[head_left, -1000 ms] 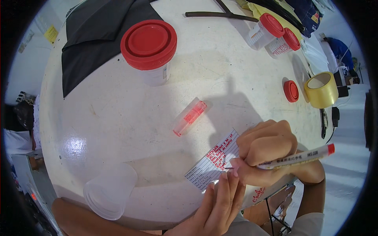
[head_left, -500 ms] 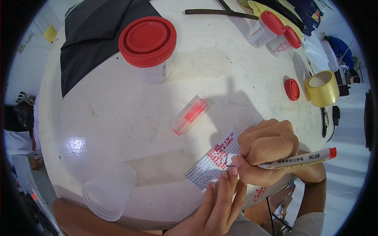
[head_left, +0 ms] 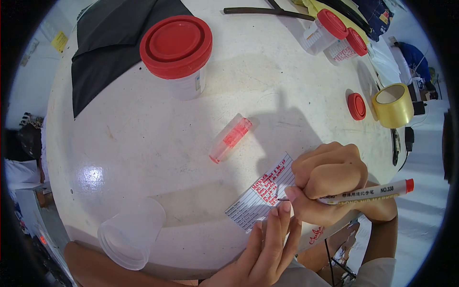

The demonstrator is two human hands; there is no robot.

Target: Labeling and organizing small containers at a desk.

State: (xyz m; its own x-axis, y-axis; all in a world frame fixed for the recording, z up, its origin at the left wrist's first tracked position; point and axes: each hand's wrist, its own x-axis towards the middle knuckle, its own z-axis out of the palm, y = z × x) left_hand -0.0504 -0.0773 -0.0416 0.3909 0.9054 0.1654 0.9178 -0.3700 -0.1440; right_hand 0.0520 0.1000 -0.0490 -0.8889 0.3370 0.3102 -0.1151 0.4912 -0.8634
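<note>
My right hand [head_left: 330, 179] is closed around a white marker pen [head_left: 368, 192] with a red end, its thin tip touching a lined paper label [head_left: 246, 213]. Red handwriting covers part of the label's right side. My left hand [head_left: 267, 248] lies flat with fingers stretched out, their tips on the label's lower edge. Beyond the label, a small clear cylinder with red writing [head_left: 234, 136] lies on its side. At the lower left a lidless clear plastic cup [head_left: 134, 229] lies tipped over on the white table [head_left: 143, 153].
A large clear jar with a red lid [head_left: 177, 52] stands at the far left beside black sheet material [head_left: 105, 62]. Two smaller red-lidded jars [head_left: 320, 36] are at the far right. Nearer sit a loose red lid [head_left: 356, 106] and a yellowish tape roll [head_left: 393, 105].
My right hand and the pen have shifted slightly to the right along the label. My left hand stays in place. The whole view has moved a little.
</note>
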